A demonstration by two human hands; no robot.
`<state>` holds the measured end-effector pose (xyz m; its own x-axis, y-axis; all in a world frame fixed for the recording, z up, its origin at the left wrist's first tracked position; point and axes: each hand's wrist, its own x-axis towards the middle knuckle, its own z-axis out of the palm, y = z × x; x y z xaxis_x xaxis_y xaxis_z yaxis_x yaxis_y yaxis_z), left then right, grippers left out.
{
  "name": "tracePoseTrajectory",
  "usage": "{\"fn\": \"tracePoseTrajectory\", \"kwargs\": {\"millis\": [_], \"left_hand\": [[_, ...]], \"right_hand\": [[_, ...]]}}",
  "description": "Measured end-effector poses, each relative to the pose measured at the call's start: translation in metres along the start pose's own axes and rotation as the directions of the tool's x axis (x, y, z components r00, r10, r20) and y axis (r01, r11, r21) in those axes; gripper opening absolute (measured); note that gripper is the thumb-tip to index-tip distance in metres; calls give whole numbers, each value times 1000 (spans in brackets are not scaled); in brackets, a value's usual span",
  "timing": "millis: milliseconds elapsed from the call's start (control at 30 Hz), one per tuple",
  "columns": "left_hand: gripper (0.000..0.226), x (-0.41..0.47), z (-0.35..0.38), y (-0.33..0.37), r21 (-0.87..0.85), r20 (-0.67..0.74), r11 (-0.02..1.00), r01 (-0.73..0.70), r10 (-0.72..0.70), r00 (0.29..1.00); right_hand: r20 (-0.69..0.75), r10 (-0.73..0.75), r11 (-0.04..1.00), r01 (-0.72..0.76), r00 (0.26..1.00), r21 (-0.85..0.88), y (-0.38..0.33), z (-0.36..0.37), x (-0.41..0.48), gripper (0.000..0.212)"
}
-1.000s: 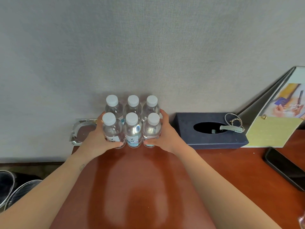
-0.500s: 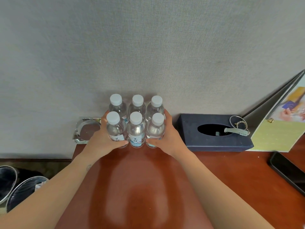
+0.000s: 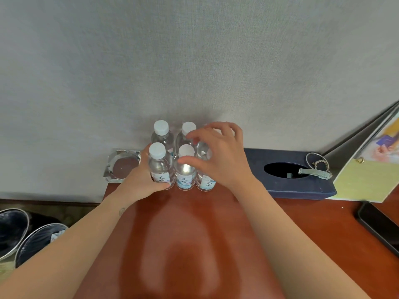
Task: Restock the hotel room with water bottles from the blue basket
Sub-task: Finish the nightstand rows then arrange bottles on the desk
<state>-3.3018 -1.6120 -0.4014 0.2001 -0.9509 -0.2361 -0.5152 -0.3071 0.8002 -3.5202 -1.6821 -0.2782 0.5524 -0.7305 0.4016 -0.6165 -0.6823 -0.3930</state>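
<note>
Several clear water bottles with white caps stand in two rows against the wall at the back of the wooden desk. My left hand wraps the front-left bottle from its left side, thumb across its base. My right hand hovers over the right-hand bottles with fingers spread, hiding their caps; the thumb is near the front middle bottle. The blue basket is not in view.
A glass ashtray sits left of the bottles at the desk's corner. A dark blue tissue box lies to the right, with a bracelet on it. Further right are a leaning brochure folder and a black phone. Two bins stand on the floor at left.
My right hand has left the right side of the bottle group and risen over the caps with fingers spread. My left hand stays on the front-left bottle.
</note>
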Motion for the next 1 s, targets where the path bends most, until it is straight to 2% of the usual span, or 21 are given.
{"fn": "tracePoseTrajectory", "kwargs": {"millis": [67,133,233,467,600,633,733,800,1000], "left_hand": [[114,0,0,0,6,1,1000,5,-5,1000],[114,1,1,0,9,6,1000,1,-1,1000],[115,2,1,-1,4,12,1000,-8,8,1000],[113,3,2,-2,0,4,1000,-9,9,1000],[112,3,1,-2,5,4,1000,-21,21,1000],[112,3,1,-1,6,8,1000,-21,21,1000],[110,2,1,1,21,14,1000,-21,21,1000],[110,1,1,2,34,7,999,-17,17,1000],[113,0,0,3,45,14,999,8,-8,1000]], "right_hand": [[106,-1,999,6,994,-48,-1,1,3,38],[141,-1,1000,0,990,7,1,2,5,30],[163,-23,994,5,986,106,3,3,6,28],[185,-73,993,55,980,105,5,1,6,33],[70,73,957,-90,995,275,18,-14,2,38],[82,104,955,-122,991,269,24,-19,1,36],[304,159,964,-214,939,156,37,-30,1,35],[398,169,958,-246,902,150,39,-32,1,38],[470,111,978,-181,875,106,35,-34,3,30]]}}
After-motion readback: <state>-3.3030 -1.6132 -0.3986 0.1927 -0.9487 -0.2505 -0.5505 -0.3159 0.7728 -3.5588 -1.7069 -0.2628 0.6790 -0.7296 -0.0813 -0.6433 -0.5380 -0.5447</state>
